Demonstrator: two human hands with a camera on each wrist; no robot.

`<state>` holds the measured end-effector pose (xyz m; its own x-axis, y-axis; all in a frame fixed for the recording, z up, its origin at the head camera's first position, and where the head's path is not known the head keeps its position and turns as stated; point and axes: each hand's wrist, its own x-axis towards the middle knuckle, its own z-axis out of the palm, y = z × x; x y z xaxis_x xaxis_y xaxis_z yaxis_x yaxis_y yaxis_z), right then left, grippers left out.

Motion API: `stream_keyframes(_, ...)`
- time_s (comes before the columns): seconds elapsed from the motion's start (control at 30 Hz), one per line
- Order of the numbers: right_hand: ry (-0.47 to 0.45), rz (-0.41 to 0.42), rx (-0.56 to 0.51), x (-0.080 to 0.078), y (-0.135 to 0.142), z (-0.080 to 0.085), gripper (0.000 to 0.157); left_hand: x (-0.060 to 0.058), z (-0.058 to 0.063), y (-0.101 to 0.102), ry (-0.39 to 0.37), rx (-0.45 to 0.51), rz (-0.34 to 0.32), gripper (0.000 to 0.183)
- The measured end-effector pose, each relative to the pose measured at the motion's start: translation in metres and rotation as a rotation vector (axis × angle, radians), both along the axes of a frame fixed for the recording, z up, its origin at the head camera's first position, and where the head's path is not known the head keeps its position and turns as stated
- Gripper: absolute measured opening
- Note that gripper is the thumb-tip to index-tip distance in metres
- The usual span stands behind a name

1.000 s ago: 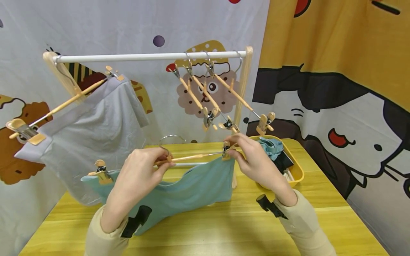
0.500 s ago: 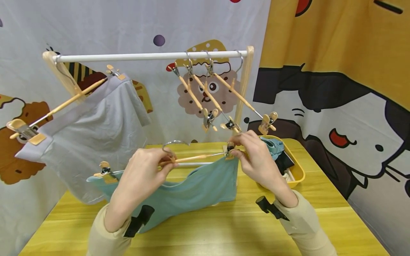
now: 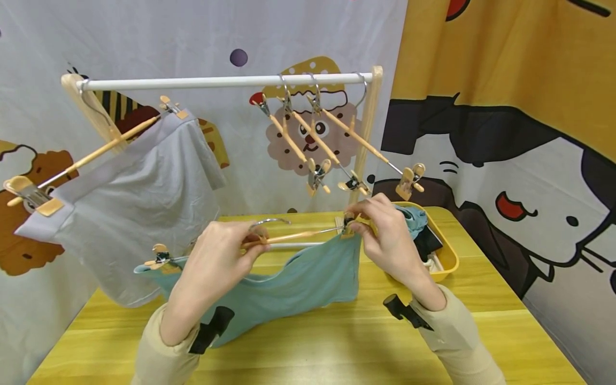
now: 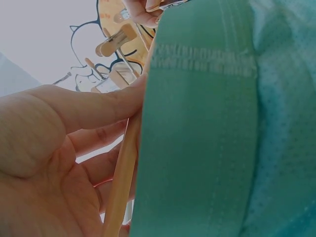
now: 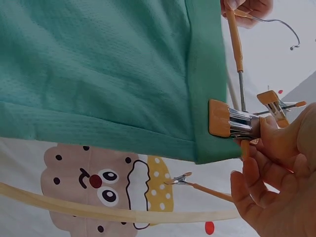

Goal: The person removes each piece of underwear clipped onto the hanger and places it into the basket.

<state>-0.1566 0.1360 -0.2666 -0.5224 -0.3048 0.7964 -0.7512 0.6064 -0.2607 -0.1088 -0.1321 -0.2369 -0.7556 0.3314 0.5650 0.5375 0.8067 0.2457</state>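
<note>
A teal garment [image 3: 308, 278] hangs by its waistband from a wooden clip hanger [image 3: 295, 236] above the table. My left hand [image 3: 216, 259] pinches the hanger's bar near the middle, beside its metal hook [image 3: 274, 220]. At the bar's right end, my right hand [image 3: 385, 232] grips a clip [image 5: 219, 118] between thumb and fingers; in the right wrist view the clip's wooden pad lies over the waistband corner. The left clip [image 3: 161, 256] sits at the waistband's other end. In the left wrist view, the waistband [image 4: 192, 128] hides part of the bar.
Behind stands a rack with a white rail [image 3: 216, 82]. A grey garment [image 3: 144, 182] hangs at its left on another clip hanger. Several clip hangers [image 3: 313, 139] hang at its right. A yellow basket [image 3: 449, 259] with folded clothes stands at the table's [image 3: 481, 331] right.
Both hands have shifted slightly right with the hanger and teal garment. The hook has swung a little to the right. Both holds look the same.
</note>
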Motion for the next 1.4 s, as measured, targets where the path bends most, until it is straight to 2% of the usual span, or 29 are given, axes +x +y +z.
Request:
stream_keyframes(0.17, -0.014, -0.005, -0.015, 0.001, 0.001, 0.001, 0.019, 0.000, 0.000, 0.001, 0.004, -0.004, -0.003, 0.010)
stream_keyframes(0.4, -0.104, -0.006, 0.055, 0.005, 0.003, 0.003, 0.021, 0.000, -0.001, 0.002, 0.024, -0.025, 0.011, 0.018)
stream_keyframes(0.53, -0.147, -0.020, 0.088, 0.008, 0.003, 0.003, 0.025, 0.000, 0.000, 0.002, 0.041, -0.029, 0.000, 0.016)
stream_keyframes(0.6, -0.136, -0.036, 0.099, 0.009, 0.003, 0.002, 0.028, -0.001, 0.000, 0.003, 0.047, -0.030, -0.003, 0.012)
stream_keyframes(0.7, -0.053, -0.075, 0.112, 0.011, 0.001, 0.000, 0.033, -0.001, 0.001, 0.004, 0.053, -0.034, 0.004, 0.013)
stream_keyframes(0.8, 0.093, -0.130, 0.138, 0.012, -0.002, -0.001, 0.035, -0.003, 0.000, 0.004, 0.055, -0.038, 0.012, 0.013)
stream_keyframes(0.93, 0.294, -0.184, 0.229, 0.012, -0.009, -0.001, 0.031, -0.005, -0.002, 0.005, 0.056, -0.041, 0.002, 0.010)
stream_keyframes(1.03, 0.410, -0.229, 0.298, 0.011, -0.015, -0.001, 0.028, -0.006, -0.002, 0.006, 0.057, -0.047, -0.002, 0.011)
stream_keyframes(1.17, 0.484, -0.269, 0.346, 0.009, -0.022, -0.002, 0.024, -0.008, -0.003, 0.006, 0.077, -0.058, -0.013, 0.012)
stream_keyframes(1.3, 0.511, -0.212, 0.398, 0.007, -0.030, -0.005, 0.018, -0.011, -0.005, 0.007, 0.102, -0.084, -0.060, 0.010)
stream_keyframes(1.4, 0.499, -0.151, 0.452, 0.006, -0.036, -0.008, 0.019, -0.013, -0.007, 0.008, 0.109, -0.118, -0.097, 0.010)
